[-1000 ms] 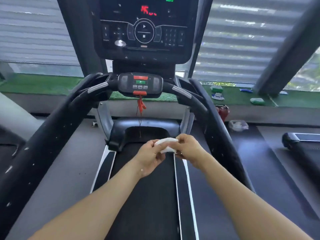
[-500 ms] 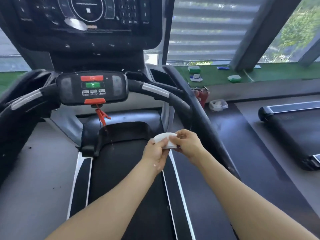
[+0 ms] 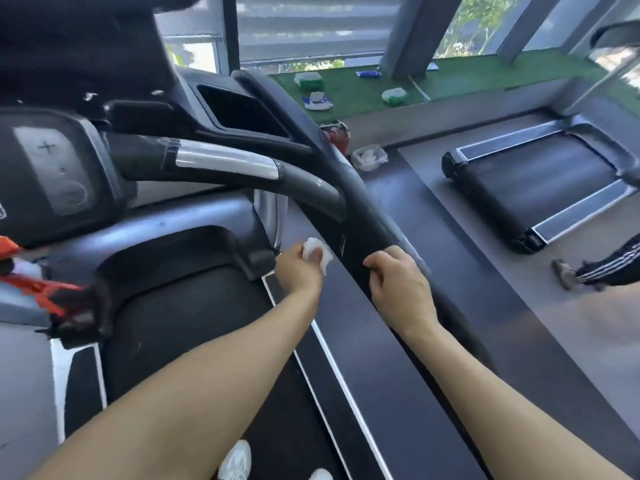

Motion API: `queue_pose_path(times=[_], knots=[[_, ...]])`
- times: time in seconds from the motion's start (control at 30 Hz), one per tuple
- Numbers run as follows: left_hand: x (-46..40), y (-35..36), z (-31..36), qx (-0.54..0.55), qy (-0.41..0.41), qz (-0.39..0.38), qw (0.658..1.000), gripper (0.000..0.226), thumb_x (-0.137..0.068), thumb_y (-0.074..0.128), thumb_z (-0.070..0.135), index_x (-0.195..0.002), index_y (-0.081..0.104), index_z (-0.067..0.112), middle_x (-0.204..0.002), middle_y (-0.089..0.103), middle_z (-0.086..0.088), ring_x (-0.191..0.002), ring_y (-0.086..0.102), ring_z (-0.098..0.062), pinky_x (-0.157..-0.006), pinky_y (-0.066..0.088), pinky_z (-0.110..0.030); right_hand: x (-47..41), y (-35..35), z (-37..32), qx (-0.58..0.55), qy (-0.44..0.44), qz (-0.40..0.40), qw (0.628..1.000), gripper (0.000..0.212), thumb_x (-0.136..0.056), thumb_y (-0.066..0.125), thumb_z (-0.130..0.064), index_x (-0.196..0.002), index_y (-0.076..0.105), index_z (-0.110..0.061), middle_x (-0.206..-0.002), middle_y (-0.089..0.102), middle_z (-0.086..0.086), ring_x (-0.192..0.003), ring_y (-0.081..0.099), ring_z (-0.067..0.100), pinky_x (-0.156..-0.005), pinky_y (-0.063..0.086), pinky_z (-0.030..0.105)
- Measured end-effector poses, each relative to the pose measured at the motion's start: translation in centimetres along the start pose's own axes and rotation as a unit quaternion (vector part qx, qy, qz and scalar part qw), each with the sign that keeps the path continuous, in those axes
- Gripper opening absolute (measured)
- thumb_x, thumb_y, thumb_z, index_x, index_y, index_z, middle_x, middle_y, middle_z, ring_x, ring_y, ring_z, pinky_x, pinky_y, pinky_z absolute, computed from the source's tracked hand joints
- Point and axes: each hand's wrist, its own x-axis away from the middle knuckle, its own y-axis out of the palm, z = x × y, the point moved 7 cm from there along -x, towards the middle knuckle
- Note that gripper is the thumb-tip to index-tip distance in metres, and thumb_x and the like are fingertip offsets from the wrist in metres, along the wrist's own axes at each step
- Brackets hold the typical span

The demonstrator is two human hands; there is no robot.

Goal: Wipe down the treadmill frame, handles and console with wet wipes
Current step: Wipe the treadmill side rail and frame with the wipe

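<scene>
A thick black sloping side rail (image 3: 367, 216) crosses mid-frame, blocking passage rightward, with the black-and-silver curved handlebar (image 3: 225, 164) above it; open dark tread belt (image 3: 194, 323) lies lower left.

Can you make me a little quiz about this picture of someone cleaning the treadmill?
1. True or false: the left hand holds the white wipe.
2. What is the right hand doing? A) pressing console buttons B) resting against the black side rail C) holding a bottle
3. Fill in: the packs of wipes lie on the ____ turf by the window.

Key: 1 true; 2 B; 3 green
</scene>
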Motion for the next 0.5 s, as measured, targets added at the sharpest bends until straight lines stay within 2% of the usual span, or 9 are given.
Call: queue_pose_path(times=[0.07,0.13,0.2,0.27,0.33,0.37,0.43,0.5], knots=[[-1.3,1.6,0.0,-0.003,0.022,0.005,1.000,0.018,-0.087,0.057,0.014,-0.071,0.058,0.006,-0.065,0.050,-0.004,-0.066,0.047,-0.021,-0.059,0.034,-0.028,0.1,0.7,-0.3,0.075,-0.053,-0.002,0.996,0.022,-0.084,0.053,0.000,-0.100,0.066,-0.009,-0.100,0.056,0.003,-0.096,0.052,0.023,-0.067,0.051,0.040],[-2.0,3.0,0.6,0.007,0.057,-0.001,0.998,0.027,-0.090,0.056,0.016,-0.065,0.053,0.006,-0.058,0.043,0.001,-0.061,0.043,-0.018,-0.055,0.032,-0.026,0.3,1.2,-0.6,0.134,-0.126,0.011,0.983,0.023,-0.067,0.065,0.009,-0.084,0.065,-0.006,-0.087,0.056,0.004,-0.081,0.055,0.025,-0.046,0.048,0.034],[-1.3,4.3,1.3,0.024,0.089,-0.018,0.996,0.035,-0.097,0.050,0.019,-0.064,0.048,0.008,-0.058,0.041,-0.001,-0.054,0.038,-0.014,-0.049,0.032,-0.019,0.6,1.2,-0.6,0.161,-0.180,0.027,0.970,0.027,-0.052,0.070,0.012,-0.070,0.062,-0.007,-0.075,0.055,0.004,-0.066,0.054,0.023,-0.034,0.041,0.028],[-0.3,6.1,0.8,0.067,0.089,-0.048,0.993,0.035,-0.101,0.044,0.025,-0.076,0.056,0.004,-0.067,0.047,-0.008,-0.057,0.042,-0.014,-0.057,0.039,-0.017,0.7,1.2,-0.5,0.181,-0.222,0.028,0.958,0.029,-0.047,0.070,0.013,-0.065,0.059,-0.008,-0.072,0.054,0.003,-0.062,0.052,0.022,-0.033,0.039,0.026],[0.8,7.6,0.0,0.029,0.128,-0.075,0.989,0.041,-0.100,0.043,0.040,-0.078,0.054,0.007,-0.070,0.045,0.002,-0.059,0.038,-0.004,-0.059,0.038,-0.013,1.0,1.2,-0.4,0.181,-0.268,0.028,0.946,0.029,-0.046,0.070,0.012,-0.063,0.058,-0.008,-0.070,0.053,0.005,-0.061,0.051,0.022,-0.036,0.039,0.025],[1.4,7.9,-0.1,-0.003,0.166,-0.066,0.984,0.043,-0.097,0.045,0.048,-0.075,0.049,0.010,-0.073,0.046,0.007,-0.065,0.040,-0.002,-0.066,0.038,-0.013,1.1,1.2,-0.3,0.179,-0.295,0.023,0.938,0.029,-0.045,0.070,0.013,-0.063,0.058,-0.007,-0.069,0.053,0.006,-0.060,0.051,0.023,-0.037,0.039,0.025],[2.3,8.2,-0.5,0.031,0.201,-0.075,0.976,0.039,-0.092,0.051,0.054,-0.077,0.053,0.018,-0.078,0.049,0.011,-0.076,0.045,-0.003,-0.078,0.039,-0.019,1.3,1.2,-0.3,0.186,-0.344,0.016,0.920,0.032,-0.043,0.073,0.013,-0.063,0.058,-0.006,-0.067,0.053,0.007,-0.058,0.051,0.023,-0.040,0.039,0.024],[3.3,8.7,-1.1,0.074,0.226,-0.117,0.964,0.042,-0.097,0.046,0.048,-0.075,0.053,0.013,-0.065,0.050,0.015,-0.065,0.050,0.001,-0.069,0.043,-0.014,1.5,1.0,-0.4,0.191,-0.376,0.013,0.906,0.033,-0.040,0.075,0.015,-0.063,0.060,-0.004,-0.065,0.053,0.008,-0.056,0.052,0.024,-0.041,0.039,0.023]])
